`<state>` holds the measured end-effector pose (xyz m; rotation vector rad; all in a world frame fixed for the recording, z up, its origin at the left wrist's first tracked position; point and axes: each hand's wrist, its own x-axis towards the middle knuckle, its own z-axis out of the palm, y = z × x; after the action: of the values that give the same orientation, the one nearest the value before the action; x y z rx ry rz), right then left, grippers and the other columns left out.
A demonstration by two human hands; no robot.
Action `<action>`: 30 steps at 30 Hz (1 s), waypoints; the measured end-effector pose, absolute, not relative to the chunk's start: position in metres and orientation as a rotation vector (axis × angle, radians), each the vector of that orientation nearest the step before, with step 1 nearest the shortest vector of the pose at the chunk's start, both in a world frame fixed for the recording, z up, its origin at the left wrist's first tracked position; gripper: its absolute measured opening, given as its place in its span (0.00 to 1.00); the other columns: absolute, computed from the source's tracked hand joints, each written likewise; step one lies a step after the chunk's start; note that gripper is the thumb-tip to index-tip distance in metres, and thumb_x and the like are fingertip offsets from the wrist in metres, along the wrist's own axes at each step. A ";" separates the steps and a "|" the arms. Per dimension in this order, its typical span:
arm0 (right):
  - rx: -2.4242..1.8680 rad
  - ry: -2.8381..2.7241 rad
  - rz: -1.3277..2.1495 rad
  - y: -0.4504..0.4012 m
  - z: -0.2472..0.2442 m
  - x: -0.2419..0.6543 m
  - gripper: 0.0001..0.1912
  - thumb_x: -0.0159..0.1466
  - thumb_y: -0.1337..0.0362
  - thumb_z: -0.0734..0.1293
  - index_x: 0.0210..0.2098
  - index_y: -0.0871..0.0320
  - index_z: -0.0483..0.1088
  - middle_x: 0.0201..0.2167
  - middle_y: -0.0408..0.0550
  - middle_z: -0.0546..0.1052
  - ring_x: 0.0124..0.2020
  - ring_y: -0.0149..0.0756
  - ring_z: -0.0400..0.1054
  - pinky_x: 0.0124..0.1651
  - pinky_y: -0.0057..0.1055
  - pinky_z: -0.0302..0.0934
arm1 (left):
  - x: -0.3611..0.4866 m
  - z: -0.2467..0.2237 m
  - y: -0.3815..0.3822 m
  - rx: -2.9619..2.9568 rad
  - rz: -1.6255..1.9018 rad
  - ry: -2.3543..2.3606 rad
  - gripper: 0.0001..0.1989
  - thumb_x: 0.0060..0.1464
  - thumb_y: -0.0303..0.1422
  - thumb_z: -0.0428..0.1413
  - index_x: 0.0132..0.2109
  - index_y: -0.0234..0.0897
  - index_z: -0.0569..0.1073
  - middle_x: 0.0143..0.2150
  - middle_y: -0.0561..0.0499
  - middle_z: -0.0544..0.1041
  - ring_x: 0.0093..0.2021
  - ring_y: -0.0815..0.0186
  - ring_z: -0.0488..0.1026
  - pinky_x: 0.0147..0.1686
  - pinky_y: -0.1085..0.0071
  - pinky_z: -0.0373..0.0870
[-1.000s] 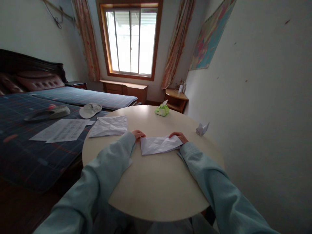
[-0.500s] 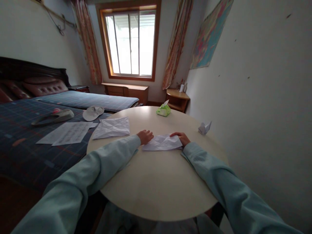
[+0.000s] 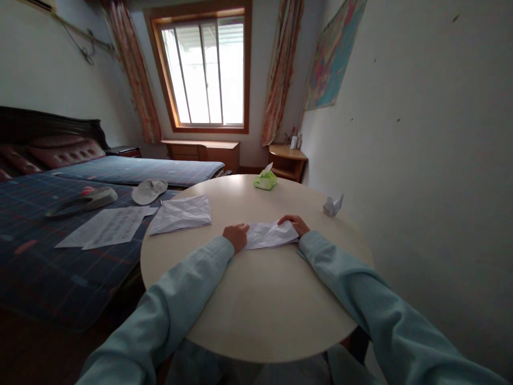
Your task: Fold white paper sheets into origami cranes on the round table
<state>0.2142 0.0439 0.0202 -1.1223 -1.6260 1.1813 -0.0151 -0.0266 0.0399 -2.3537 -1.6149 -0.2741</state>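
Observation:
A creased, folded sheet of white paper [image 3: 267, 235] lies on the round cream table [image 3: 260, 299] between my hands. My left hand [image 3: 236, 236] is closed on the paper's left end, with its fingers curled in. At the other end my right hand [image 3: 295, 224] grips the paper, fingers on top of its upper right corner and the thumb hidden. Farther left on the table rests a stack of creased white paper [image 3: 182, 214]. A small folded paper shape [image 3: 332, 205] stands toward the right edge.
A green tissue pack [image 3: 265, 179] sits at the table's far side. On the bed [image 3: 36, 283] to the left are printed sheets [image 3: 106, 227], a pale cap [image 3: 149, 191] and a grey curved object [image 3: 86, 200]. The white wall [image 3: 433, 203] rises close on the right.
My left hand has gone from lying over the paper's left end with fingers extended to closing on it. My right hand keeps its hold. The whole view has shifted and tilted slightly.

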 end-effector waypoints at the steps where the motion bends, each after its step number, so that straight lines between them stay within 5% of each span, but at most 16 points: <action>1: -1.125 -1.630 1.172 0.044 0.020 0.214 0.09 0.39 0.69 0.58 0.18 0.61 0.69 0.20 0.43 0.71 0.22 0.29 0.62 0.25 0.24 0.55 | -0.016 0.039 -0.025 -2.366 -0.256 -1.618 0.09 0.45 0.26 0.43 0.31 0.37 0.67 0.29 0.50 0.71 0.31 0.66 0.68 0.26 0.73 0.60; 22: -1.181 -1.797 0.905 0.052 0.014 0.219 0.11 0.42 0.69 0.57 0.20 0.60 0.70 0.22 0.43 0.72 0.25 0.30 0.64 0.30 0.25 0.57 | -0.014 0.040 -0.021 -2.397 -0.416 -1.656 0.11 0.44 0.24 0.40 0.27 0.39 0.66 0.27 0.50 0.68 0.29 0.66 0.65 0.26 0.71 0.58; 26: -1.207 -1.788 0.737 0.048 0.020 0.216 0.11 0.43 0.69 0.58 0.21 0.59 0.71 0.22 0.43 0.73 0.26 0.31 0.64 0.30 0.25 0.57 | -0.005 0.039 -0.020 -2.451 -0.625 -1.505 0.12 0.45 0.24 0.41 0.35 0.36 0.66 0.38 0.47 0.67 0.40 0.66 0.62 0.39 0.70 0.59; 30: -1.222 -1.786 0.681 0.044 0.023 0.214 0.11 0.44 0.69 0.58 0.22 0.58 0.71 0.24 0.43 0.73 0.28 0.31 0.65 0.31 0.25 0.57 | -0.001 0.030 -0.018 -2.680 -0.536 -1.395 0.20 0.50 0.37 0.40 0.51 0.40 0.56 0.55 0.50 0.53 0.54 0.64 0.49 0.50 0.65 0.49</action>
<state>0.2137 0.0444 0.0225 -1.2219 -1.7859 0.6808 -0.0010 -0.0176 0.0303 -2.6796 -1.3952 -0.5360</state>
